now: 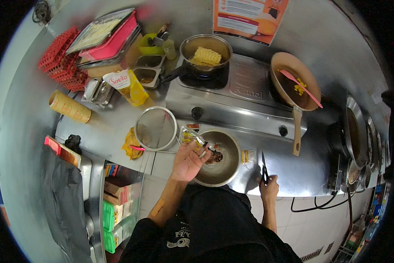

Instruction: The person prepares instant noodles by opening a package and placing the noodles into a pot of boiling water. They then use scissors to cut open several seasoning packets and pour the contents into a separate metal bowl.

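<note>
My left hand (189, 161) grips a clear seasoning packet (189, 135) at the left side of a metal bowl (229, 164). Dark sauce (215, 157) lies in the bowl. My right hand (269, 189), to the right of the bowl, holds black-handled scissors (265, 171) with the blades pointing away from me. Another small packet (248, 156) rests between the bowl and the scissors. A round mesh strainer (155, 128) sits to the left, partly over a yellow cloth (130, 144). Beyond the bowl, a noodle block (206, 56) is in a pot (228, 49) on the stove.
The two-burner gas stove (216, 102) spans the back. A frying pan (277, 62) on its right holds a pink spatula (292, 77) and yellow food bits. Left are an oil pouch (134, 93), metal containers (147, 72) and red egg trays (57, 52). Woks (354, 131) stand far right.
</note>
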{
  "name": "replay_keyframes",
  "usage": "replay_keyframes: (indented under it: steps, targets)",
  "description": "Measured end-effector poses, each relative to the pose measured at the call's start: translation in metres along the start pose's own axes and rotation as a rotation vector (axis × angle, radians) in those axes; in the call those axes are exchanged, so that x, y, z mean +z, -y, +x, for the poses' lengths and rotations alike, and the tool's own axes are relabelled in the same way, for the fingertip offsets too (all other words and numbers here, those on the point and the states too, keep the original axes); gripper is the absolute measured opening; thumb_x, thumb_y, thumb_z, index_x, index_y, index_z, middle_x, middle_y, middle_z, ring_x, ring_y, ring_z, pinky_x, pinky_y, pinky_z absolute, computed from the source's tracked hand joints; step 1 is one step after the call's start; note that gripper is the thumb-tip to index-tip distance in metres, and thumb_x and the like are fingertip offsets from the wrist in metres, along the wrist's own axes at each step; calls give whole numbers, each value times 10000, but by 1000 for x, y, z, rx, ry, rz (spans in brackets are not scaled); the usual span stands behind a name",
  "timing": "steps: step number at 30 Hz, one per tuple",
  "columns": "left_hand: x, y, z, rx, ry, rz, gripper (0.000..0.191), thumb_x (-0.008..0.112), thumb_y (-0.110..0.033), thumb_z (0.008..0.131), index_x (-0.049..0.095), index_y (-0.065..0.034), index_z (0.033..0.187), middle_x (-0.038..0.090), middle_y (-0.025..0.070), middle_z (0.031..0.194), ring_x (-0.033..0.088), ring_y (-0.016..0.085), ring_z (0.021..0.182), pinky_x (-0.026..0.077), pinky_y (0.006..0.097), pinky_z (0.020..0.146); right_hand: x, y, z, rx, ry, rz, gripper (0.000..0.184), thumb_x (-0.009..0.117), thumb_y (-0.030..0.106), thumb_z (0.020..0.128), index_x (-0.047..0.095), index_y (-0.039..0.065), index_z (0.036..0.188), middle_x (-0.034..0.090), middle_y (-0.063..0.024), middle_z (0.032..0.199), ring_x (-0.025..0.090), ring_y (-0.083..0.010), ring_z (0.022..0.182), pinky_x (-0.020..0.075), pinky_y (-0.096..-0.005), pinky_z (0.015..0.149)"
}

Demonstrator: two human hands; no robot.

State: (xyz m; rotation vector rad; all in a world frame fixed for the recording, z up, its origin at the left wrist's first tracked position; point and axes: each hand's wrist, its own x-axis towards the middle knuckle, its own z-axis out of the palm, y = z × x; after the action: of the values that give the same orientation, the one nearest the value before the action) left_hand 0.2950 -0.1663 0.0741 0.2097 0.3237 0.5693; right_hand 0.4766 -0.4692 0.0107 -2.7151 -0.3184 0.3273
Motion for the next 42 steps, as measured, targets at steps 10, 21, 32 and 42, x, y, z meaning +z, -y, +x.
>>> replay_keyframes:
  steps: [10, 21, 32, 42]
  targets:
    - [-31, -41, -3, 185, 63, -39, 140, 648, -116, 979, 576, -104, 1098, 673, 22, 978, 677, 174, 862, 592, 380, 800, 25, -52, -4, -35, -45, -51, 356, 856, 121, 673, 689, 28, 974, 718, -201, 898, 700, -401, 873, 546, -494, 769]
    - [-116, -193, -105, -246, -443, 1556, 352, 763, -293, 887, 708, -6, 1084, 719, 44, 947, 642, 133, 877, 511, 315, 810, -34, 128, -17, -362, 7, 174, 478, 813, 147, 777, 652, -13, 1198, 648, -250, 1228, 646, -356, 1123, 539, -435, 893]
    - [-195, -167, -115, -175, -249, 769, 267, 747, -228, 928, 672, -40, 1103, 687, 4, 948, 647, 118, 828, 536, 290, 739, 147, 351, -87, -834, 606, -570, 480, 601, 92, 918, 514, -155, 1320, 318, -444, 1478, 352, -577, 1370, 420, -537, 1083]
    - [-127, -200, -128, 2, -307, 995, 208, 734, -191, 909, 664, -43, 1038, 629, -19, 850, 576, 92, 732, 481, 260, 660, 178, 351, -74, -782, 501, -434, 332, 575, 152, 930, 615, -54, 1187, 503, -320, 1234, 501, -543, 1183, 478, -567, 974]
